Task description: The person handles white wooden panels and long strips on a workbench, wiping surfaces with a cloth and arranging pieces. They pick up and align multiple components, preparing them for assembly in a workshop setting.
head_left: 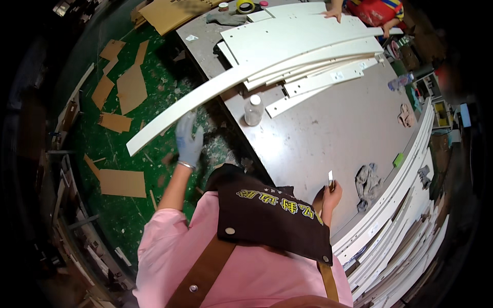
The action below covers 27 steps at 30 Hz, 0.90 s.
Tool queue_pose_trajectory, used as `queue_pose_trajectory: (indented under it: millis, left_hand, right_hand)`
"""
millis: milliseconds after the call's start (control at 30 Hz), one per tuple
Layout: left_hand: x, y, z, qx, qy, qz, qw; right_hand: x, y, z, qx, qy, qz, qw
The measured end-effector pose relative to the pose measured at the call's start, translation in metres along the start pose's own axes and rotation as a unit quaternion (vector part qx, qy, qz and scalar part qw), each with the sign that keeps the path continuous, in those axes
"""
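Observation:
A long, narrow, slightly curved white board [195,100] reaches from the white panels on the table out over the floor at the left. Beside its lower edge is my left hand [189,142] in a pale blue-grey glove, fingers stretched and thumb apart. The fingertips meet the board's edge; whether they touch it I cannot tell. My right hand [331,197], bare, is closed round a small knife [330,179], its short bright blade pointing up, above the table's near edge. Across the table, a co-worker's hand [386,31] is at the board's far end.
On the grey table [318,138] stand a clear bottle [253,110] and stacked white panels [287,38]. A grey rag [368,179] lies right of my knife. Long curved white strips [380,220] line the right side. Cardboard pieces [131,87] litter the green floor.

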State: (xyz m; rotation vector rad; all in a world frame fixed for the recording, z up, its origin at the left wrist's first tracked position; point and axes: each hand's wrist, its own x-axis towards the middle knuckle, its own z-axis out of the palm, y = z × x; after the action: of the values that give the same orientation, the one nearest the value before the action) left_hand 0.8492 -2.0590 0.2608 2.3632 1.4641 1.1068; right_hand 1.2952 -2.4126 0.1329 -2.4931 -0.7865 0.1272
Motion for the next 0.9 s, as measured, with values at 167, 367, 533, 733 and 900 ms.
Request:
queue_pose_trajectory:
  millis: [167, 367, 533, 733, 900]
  left_hand:
    - [0.148, -0.067, 0.041, -0.003, -0.055, -0.024, 0.998]
    - [0.243, -0.165, 0.22, 0.025, -0.265, -0.146, 0.953]
    - [0.289, -0.099, 0.265, 0.076, -0.414, -0.189, 0.887]
    - [0.284, -0.207, 0.336, 0.011, -0.12, -0.207, 0.971]
    - [0.343, -0.206, 0.267, -0.262, 0.04, -0.385, 0.884]
  right_hand:
    - [-0.027, -0.044, 0.028, -0.081, 0.059, -0.059, 0.993]
    - [-0.008, -0.192, 0.035, 0.018, -0.003, -0.061, 0.998]
    - [-0.064, -0.218, 0.018, 0.007, 0.021, 0.01, 1.0]
    - [-0.113, -0.199, 0.02, 0.058, 0.056, 0.164, 0.983]
    - [-0.101, -0.159, 0.039, 0.156, 0.148, 0.182, 0.96]
